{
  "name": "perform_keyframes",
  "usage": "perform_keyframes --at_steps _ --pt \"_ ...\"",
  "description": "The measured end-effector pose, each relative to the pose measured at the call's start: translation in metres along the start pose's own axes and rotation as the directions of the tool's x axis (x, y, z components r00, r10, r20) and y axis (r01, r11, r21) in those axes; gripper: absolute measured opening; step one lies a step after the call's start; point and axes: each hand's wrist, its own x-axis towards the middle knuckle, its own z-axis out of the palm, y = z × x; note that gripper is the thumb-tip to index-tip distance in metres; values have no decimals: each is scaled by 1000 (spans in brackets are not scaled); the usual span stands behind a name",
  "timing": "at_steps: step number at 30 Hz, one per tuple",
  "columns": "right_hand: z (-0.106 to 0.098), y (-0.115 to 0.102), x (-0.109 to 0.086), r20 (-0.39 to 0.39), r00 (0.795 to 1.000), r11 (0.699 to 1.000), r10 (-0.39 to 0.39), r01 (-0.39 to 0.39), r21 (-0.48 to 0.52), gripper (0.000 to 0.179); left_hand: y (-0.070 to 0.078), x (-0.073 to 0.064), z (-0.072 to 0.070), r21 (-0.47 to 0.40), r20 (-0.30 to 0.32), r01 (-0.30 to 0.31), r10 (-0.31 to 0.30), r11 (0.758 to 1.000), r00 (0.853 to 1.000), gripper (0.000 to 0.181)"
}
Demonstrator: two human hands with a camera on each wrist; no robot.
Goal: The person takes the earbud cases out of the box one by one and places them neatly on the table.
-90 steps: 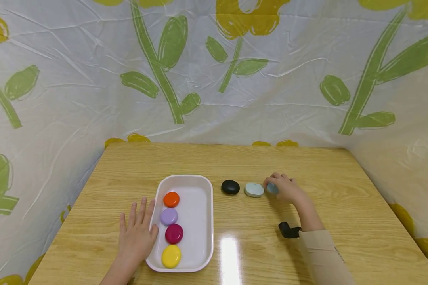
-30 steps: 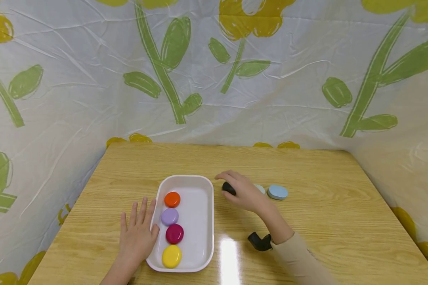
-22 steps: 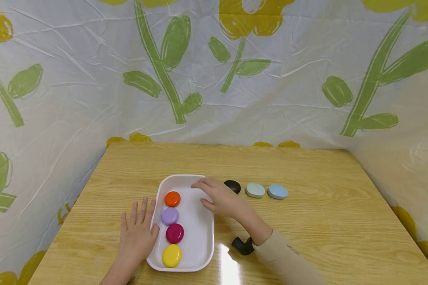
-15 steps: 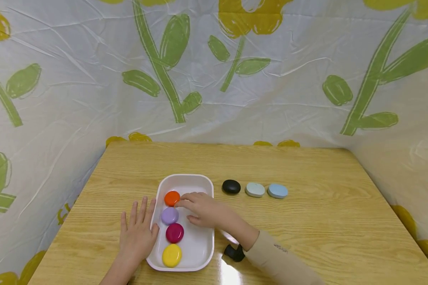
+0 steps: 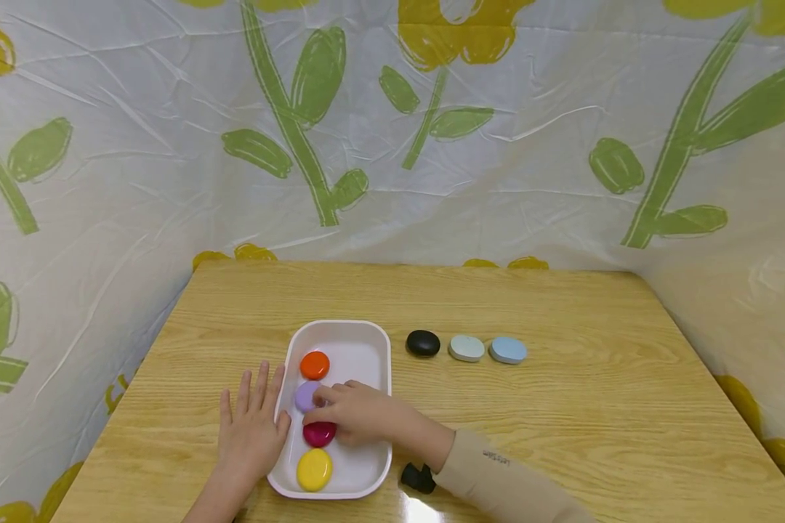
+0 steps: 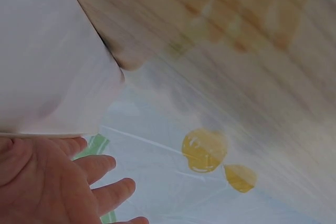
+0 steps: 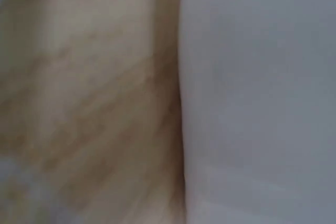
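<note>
In the head view, my left hand point(image 5: 251, 428) lies with fingers spread against the left wall of a white tray point(image 5: 384, 407); the left wrist view shows its fingers point(image 6: 113, 195) beside the tray. Inside the tray stands a column of glossy round pieces: orange point(image 5: 315, 365), lilac point(image 5: 305, 396), magenta point(image 5: 320, 434) and yellow point(image 5: 314, 470). My right hand point(image 5: 360, 412) reaches in from the right, its loosely bent fingers over the lilac and magenta pieces. It partly covers both, and no piece is lifted. The right wrist view is blurred and shows only tray wall point(image 7: 257, 98) and tabletop.
Right of the tray, a black oval piece point(image 5: 423, 343), a pale grey-green one point(image 5: 467, 348) and a light blue one point(image 5: 508, 350) lie in a row on the wooden table point(image 5: 562, 407). A black device point(image 5: 419, 478) sits at my right wrist. Flower-print sheeting point(image 5: 432, 196) surrounds the table.
My right hand has gone from the light blue piece, past the black one, into the tray and down from orange to lilac and magenta. The pieces and my left hand stay put.
</note>
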Motion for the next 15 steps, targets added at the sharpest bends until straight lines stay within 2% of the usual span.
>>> perform_keyframes --at_steps 6,15 --pt "7 -8 4 -16 999 999 -30 30 -28 49 0 0 0 7 3 3 -3 1000 1000 60" --pt "10 -11 5 -15 1000 999 -20 19 -34 47 1 0 0 7 8 6 -6 1000 1000 60"
